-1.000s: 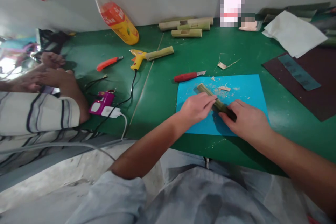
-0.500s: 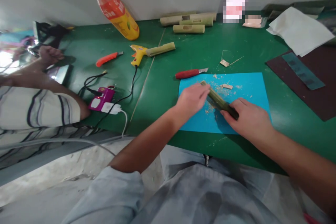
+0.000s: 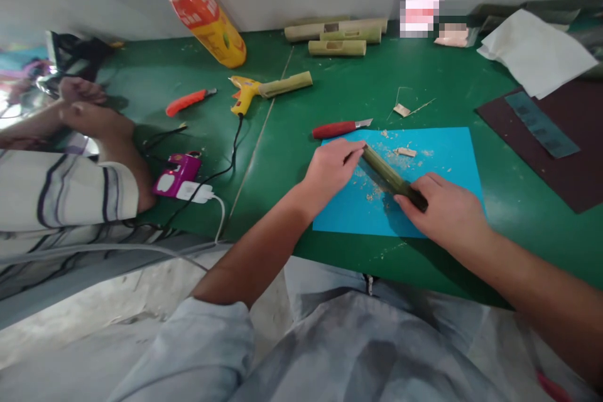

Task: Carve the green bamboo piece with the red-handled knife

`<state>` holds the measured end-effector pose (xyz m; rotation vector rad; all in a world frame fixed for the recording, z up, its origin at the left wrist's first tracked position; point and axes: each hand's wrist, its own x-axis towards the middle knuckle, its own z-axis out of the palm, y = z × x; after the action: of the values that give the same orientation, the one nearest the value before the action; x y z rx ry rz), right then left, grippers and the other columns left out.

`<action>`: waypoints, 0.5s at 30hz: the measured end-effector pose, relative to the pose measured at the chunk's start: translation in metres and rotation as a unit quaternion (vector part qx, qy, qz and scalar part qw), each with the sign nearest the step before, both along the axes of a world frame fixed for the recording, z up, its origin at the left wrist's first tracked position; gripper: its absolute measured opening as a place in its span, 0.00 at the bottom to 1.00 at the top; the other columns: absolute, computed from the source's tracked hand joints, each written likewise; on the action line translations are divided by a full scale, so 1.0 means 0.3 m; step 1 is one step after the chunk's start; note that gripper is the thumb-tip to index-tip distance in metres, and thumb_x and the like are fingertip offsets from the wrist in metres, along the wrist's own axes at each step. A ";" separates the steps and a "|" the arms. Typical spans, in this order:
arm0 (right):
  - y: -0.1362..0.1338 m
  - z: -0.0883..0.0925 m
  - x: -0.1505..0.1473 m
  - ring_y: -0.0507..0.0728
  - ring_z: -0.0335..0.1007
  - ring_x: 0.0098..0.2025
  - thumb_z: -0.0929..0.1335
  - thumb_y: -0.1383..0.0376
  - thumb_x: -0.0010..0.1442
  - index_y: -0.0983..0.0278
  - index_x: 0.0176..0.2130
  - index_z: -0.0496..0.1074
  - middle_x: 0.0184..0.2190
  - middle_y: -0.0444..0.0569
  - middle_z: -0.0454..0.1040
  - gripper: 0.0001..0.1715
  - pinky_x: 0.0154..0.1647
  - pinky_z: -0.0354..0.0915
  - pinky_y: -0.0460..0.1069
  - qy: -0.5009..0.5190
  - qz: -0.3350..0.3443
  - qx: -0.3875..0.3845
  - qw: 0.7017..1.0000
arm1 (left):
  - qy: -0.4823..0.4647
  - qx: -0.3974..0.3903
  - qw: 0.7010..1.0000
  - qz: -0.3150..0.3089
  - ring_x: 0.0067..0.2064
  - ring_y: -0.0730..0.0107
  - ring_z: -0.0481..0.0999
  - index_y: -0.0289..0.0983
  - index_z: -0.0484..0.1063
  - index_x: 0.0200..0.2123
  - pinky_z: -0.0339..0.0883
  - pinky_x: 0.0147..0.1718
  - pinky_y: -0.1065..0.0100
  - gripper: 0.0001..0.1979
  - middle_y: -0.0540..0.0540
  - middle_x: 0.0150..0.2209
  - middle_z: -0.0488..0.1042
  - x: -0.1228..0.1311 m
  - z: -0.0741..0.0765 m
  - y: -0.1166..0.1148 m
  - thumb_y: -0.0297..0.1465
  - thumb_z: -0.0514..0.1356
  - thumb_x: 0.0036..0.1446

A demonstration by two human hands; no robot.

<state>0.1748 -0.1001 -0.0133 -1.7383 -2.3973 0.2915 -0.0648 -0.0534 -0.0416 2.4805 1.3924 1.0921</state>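
A green bamboo tube [image 3: 387,166] lies slantwise in my hands above a blue sheet [image 3: 339,217]. My right hand [image 3: 447,204] is closed around its lower, darker end. At the upper end, the bent fingertips of my left hand [image 3: 332,164] pinch the rim; part of that grip is hidden behind the fingers. Pale shavings and a small bamboo chip [image 3: 406,152] are scattered on the sheet. Just beyond the sheet's far left corner rests a red-handled knife [image 3: 340,130], its blade pointing right.
A yellow glue gun [image 3: 245,94] touches another bamboo piece [image 3: 286,85]. Near it are an orange cutter [image 3: 187,102], a purple power adapter [image 3: 178,174] with cords and a juice bottle [image 3: 210,25]. Cut bamboo tubes [image 3: 337,48] line the wall. Another person's arm [image 3: 115,144] rests at left.
My left hand has slid off the tube's side to its upper end, moving slightly left. My right hand keeps its hold. The other person's hands at left have shifted.
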 end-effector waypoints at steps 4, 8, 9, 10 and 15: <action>0.003 0.003 0.000 0.61 0.74 0.35 0.68 0.50 0.70 0.62 0.37 0.75 0.38 0.54 0.79 0.19 0.31 0.53 0.54 -0.006 0.005 -0.010 1.000 | 0.025 -0.020 0.999 -0.042 0.39 0.66 0.84 0.33 0.82 0.53 0.79 0.40 0.67 0.15 0.43 0.38 0.84 0.010 0.002 -0.008 0.32 0.58 0.74; 0.004 0.004 -0.001 0.60 0.74 0.35 0.69 0.51 0.69 0.63 0.38 0.76 0.39 0.53 0.79 0.18 0.31 0.53 0.53 -0.003 0.005 -0.006 1.000 | 0.005 -0.017 1.000 0.007 0.40 0.67 0.84 0.35 0.83 0.49 0.80 0.44 0.67 0.13 0.43 0.40 0.85 0.006 0.003 -0.001 0.33 0.58 0.74; 0.004 0.003 -0.001 0.60 0.74 0.35 0.68 0.51 0.69 0.63 0.38 0.76 0.39 0.53 0.79 0.18 0.31 0.53 0.53 -0.002 0.005 -0.004 1.000 | 0.004 -0.012 1.000 0.008 0.40 0.66 0.85 0.35 0.83 0.49 0.80 0.44 0.67 0.14 0.43 0.40 0.85 0.006 0.003 -0.001 0.32 0.58 0.74; 0.003 0.002 -0.001 0.60 0.74 0.35 0.68 0.51 0.69 0.63 0.37 0.76 0.38 0.53 0.79 0.18 0.31 0.53 0.53 -0.002 0.004 -0.004 1.000 | 0.011 -0.011 1.000 -0.006 0.40 0.66 0.85 0.34 0.83 0.50 0.79 0.43 0.67 0.14 0.42 0.39 0.85 0.007 0.003 -0.003 0.33 0.58 0.74; 0.000 0.002 -0.004 0.59 0.73 0.34 0.68 0.51 0.69 0.62 0.37 0.76 0.38 0.53 0.78 0.18 0.30 0.52 0.53 0.000 0.002 -0.007 1.000 | 0.008 -0.025 0.999 -0.024 0.42 0.67 0.85 0.35 0.83 0.51 0.79 0.44 0.67 0.13 0.42 0.41 0.85 0.010 -0.001 -0.012 0.32 0.59 0.74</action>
<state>0.1736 -0.1000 -0.0129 -1.7400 -2.4037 0.3096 -0.0619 -0.0570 -0.0418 2.4794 1.3404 1.0194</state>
